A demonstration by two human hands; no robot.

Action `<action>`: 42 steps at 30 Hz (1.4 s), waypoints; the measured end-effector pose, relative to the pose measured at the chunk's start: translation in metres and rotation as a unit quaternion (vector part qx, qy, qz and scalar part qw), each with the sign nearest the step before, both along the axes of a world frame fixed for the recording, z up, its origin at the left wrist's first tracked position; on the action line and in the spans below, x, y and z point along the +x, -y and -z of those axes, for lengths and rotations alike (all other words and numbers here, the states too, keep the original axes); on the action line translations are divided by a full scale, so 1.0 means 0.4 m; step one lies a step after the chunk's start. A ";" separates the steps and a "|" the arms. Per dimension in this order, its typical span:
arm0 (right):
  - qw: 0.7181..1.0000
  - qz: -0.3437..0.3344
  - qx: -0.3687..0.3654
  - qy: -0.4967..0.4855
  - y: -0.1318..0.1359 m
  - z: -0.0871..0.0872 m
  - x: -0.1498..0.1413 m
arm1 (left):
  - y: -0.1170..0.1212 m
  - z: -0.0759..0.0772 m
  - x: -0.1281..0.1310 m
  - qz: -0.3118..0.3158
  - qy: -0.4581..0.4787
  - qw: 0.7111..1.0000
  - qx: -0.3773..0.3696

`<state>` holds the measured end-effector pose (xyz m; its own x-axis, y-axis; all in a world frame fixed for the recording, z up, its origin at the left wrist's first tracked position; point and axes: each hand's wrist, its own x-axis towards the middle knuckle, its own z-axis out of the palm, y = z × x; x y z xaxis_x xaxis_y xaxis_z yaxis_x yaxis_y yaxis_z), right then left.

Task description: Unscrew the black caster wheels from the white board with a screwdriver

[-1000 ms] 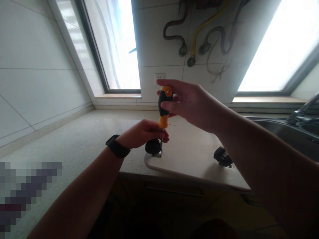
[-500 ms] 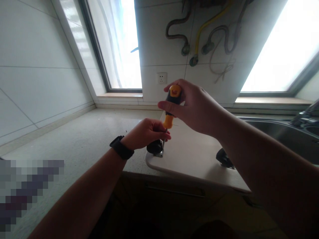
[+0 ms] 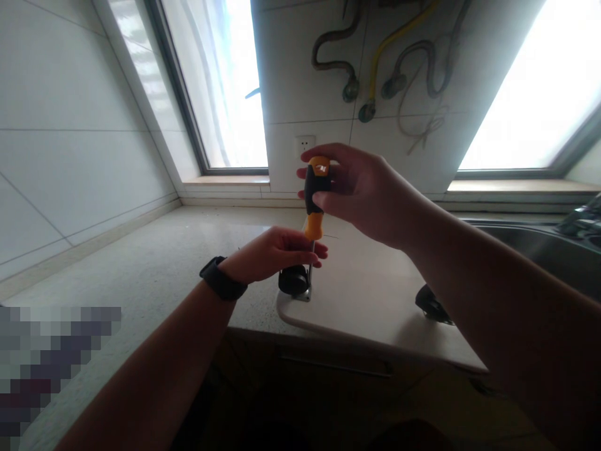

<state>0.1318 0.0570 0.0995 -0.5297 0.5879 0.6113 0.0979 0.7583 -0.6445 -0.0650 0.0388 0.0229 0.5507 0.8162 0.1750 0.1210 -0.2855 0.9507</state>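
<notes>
My right hand (image 3: 369,197) is closed around the black and orange handle of a screwdriver (image 3: 317,188), which stands nearly upright. My left hand (image 3: 275,254) has its fingers around the thin metal shaft just below the handle. Down at the tip, the shaft meets a metal mounting plate (image 3: 306,294) beside a black caster wheel (image 3: 293,280). That caster sits at the rounded near-left corner of a white board (image 3: 361,288). Another black caster (image 3: 429,300) is farther right on the board, partly covered by my right forearm.
The board lies on a speckled countertop (image 3: 154,269), its front edge close to the counter's edge. A steel sink (image 3: 521,250) with a faucet (image 3: 585,216) is at the right. Behind are a tiled wall, a socket (image 3: 305,144) and pipes (image 3: 375,69). Drawers lie below.
The screwdriver handle has shifted slightly left and turned. My right fingers have loosened and spread a little around it. My left hand stays at the shaft.
</notes>
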 end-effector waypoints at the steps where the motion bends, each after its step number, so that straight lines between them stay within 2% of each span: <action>1: 1.000 0.002 0.000 0.002 -0.001 -0.002 -0.002 | -0.001 0.001 -0.003 0.011 0.003 1.000 -0.004; 6: 0.998 0.055 0.026 0.029 0.004 -0.006 -0.010 | -0.002 0.007 0.006 -0.047 0.000 0.999 0.004; 10: 0.995 0.086 0.046 0.010 0.011 0.004 -0.013 | -0.001 0.011 0.021 -0.098 -0.016 0.994 0.042; 17: 0.993 0.098 0.068 0.010 0.020 -0.002 -0.008 | -0.001 0.022 0.029 -0.141 -0.042 0.986 0.080; 19: 0.994 0.091 0.063 0.016 0.022 -0.007 -0.005 | -0.001 0.022 0.029 -0.133 -0.037 0.988 0.071; 22: 0.997 0.077 0.018 -0.008 0.023 -0.006 -0.003 | -0.001 0.016 0.024 -0.077 -0.011 0.996 0.034; 25: 0.997 0.048 -0.033 -0.055 0.018 0.005 -0.003 | 0.003 0.002 0.010 -0.022 -0.006 1.000 0.013; 28: 0.996 0.045 -0.040 -0.067 0.010 0.018 -0.004 | 0.006 -0.011 -0.006 -0.001 -0.023 1.000 0.008; 37: 0.995 0.088 0.007 -0.036 0.009 0.026 -0.003 | 0.005 -0.007 -0.012 -0.005 -0.012 1.000 0.023; 42: 0.994 0.082 -0.019 -0.075 0.005 0.035 -0.007 | 0.002 -0.001 -0.008 -0.032 -0.015 0.999 0.025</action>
<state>0.1291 0.0551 0.0855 -0.3285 0.6834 0.6519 0.1185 0.7146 -0.6894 -0.0680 0.0381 0.0231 0.5032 0.8406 0.2006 0.1683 -0.3230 0.9313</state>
